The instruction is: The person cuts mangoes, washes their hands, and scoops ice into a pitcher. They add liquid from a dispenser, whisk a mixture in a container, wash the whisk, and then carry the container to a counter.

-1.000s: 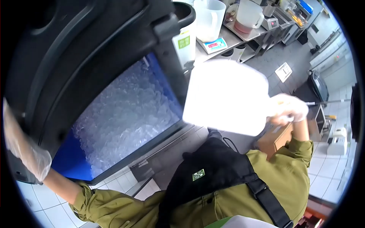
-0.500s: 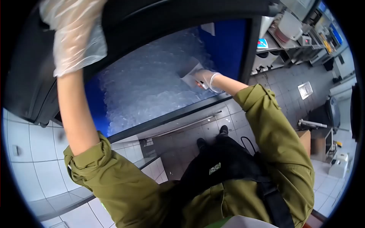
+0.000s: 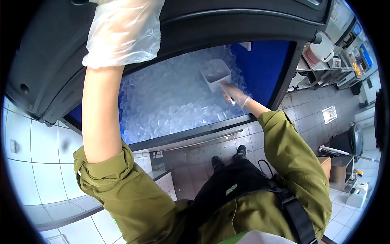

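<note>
My right hand (image 3: 235,94), in a clear plastic glove, is wrapped round the handle of a whitish ice scoop (image 3: 211,86). Ice fills the scoop's bowl, which faces up over the ice cubes (image 3: 166,101) in the blue-walled bin (image 3: 266,67). My left hand (image 3: 126,30), gloved too, is raised at the top edge of the view against the black lid (image 3: 211,24). Its fingers are cut off from sight, so its grip cannot be made out.
The bin's dark front rim (image 3: 191,133) runs between me and the ice. White tiled wall (image 3: 36,175) lies at left. On a counter at right stands a white jug (image 3: 323,51). A cardboard box (image 3: 325,166) and a black bin (image 3: 349,140) are on my right.
The scoop has come up out of the ice with ice in it, and its bowl now shows clearly. In the view, my left hand and the lid sit further right.
</note>
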`<action>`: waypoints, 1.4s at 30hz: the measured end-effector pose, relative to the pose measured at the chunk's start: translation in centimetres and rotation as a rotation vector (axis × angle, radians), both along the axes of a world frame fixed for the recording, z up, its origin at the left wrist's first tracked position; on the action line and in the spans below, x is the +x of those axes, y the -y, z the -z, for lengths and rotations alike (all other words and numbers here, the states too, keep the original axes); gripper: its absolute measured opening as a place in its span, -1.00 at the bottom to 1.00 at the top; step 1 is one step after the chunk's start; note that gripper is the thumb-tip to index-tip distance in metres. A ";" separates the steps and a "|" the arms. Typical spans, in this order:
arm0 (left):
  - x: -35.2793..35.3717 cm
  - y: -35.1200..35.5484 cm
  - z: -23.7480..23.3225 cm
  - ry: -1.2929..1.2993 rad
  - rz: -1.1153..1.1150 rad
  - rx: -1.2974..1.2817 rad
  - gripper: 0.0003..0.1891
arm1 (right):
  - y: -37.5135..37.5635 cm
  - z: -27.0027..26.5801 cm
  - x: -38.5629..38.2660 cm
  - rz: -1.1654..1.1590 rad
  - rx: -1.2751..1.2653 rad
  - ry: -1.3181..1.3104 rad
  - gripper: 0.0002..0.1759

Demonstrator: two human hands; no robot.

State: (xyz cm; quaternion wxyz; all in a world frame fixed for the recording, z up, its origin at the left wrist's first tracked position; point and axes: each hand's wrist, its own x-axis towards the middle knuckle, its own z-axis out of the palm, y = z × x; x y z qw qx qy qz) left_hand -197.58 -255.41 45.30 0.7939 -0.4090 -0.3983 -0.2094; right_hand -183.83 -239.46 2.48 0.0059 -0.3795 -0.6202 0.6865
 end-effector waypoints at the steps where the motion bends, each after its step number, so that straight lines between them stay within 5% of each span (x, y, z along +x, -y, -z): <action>1: 0.1 0.0 0.1 0.005 -0.009 0.006 -0.61 | -0.2 -0.7 0.3 -0.013 0.028 -0.001 -0.49; 9: 0.3 0.1 0.5 0.050 0.022 -0.036 -0.60 | -0.1 -0.2 -0.2 0.058 0.005 -0.034 -0.56; 12: 0.3 0.6 0.7 0.100 0.040 -0.096 -0.60 | 1.2 -5.0 3.3 -0.040 0.009 -0.213 -0.58; 20: -1.1 2.3 0.8 0.380 0.163 -0.289 -0.59 | 2.8 -18.8 22.1 -0.405 -0.033 -0.416 -0.51; 27: -1.5 3.7 1.2 0.671 0.261 -0.354 -0.58 | -0.8 -26.9 38.8 -0.063 -0.371 -0.184 -0.66; 30: -1.2 4.1 1.4 0.783 0.274 -0.339 -0.58 | -7.0 -29.1 43.3 -0.012 -0.236 -0.226 -0.61; 38: 2.0 4.1 1.6 1.057 0.278 -0.127 -0.54 | -34.0 -34.9 39.9 -0.171 0.729 0.062 -0.54; 42: 0.1 5.7 0.9 0.906 0.183 -0.166 -0.54 | -46.6 -35.0 35.6 -0.191 0.686 0.147 -0.47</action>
